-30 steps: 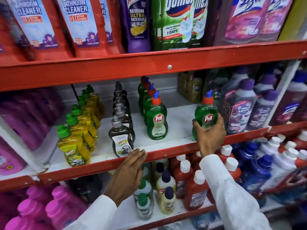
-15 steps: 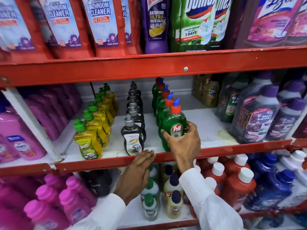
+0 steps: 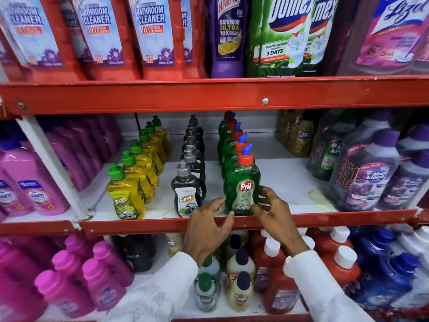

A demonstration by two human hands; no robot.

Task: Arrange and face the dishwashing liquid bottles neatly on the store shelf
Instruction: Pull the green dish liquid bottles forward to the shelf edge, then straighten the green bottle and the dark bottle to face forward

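A green Pril bottle [image 3: 242, 175] with an orange cap and blue spout stands upright at the front of the middle shelf [image 3: 139, 225], label facing out, heading a row of the same green bottles [image 3: 228, 145]. My left hand [image 3: 209, 228] touches its lower left side with thumb and fingertips. My right hand [image 3: 276, 219] holds its lower right side, thumb in front and fingers behind. To the left run a row of black Super bottles [image 3: 186, 194] and a row of yellow Super bottles [image 3: 125, 196], labels forward.
Large purple Max Kleen bottles [image 3: 364, 173] fill the shelf's right end, with bare white shelf between them and the green row. Pink bottles [image 3: 30, 182] stand beyond a white divider on the left. Cleaner bottles line the shelf above; small and red bottles crowd the shelf below.
My right hand carried the green Pril bottle from the shelf's right part to the front of the green row. My left hand rose from the shelf rim onto that bottle.
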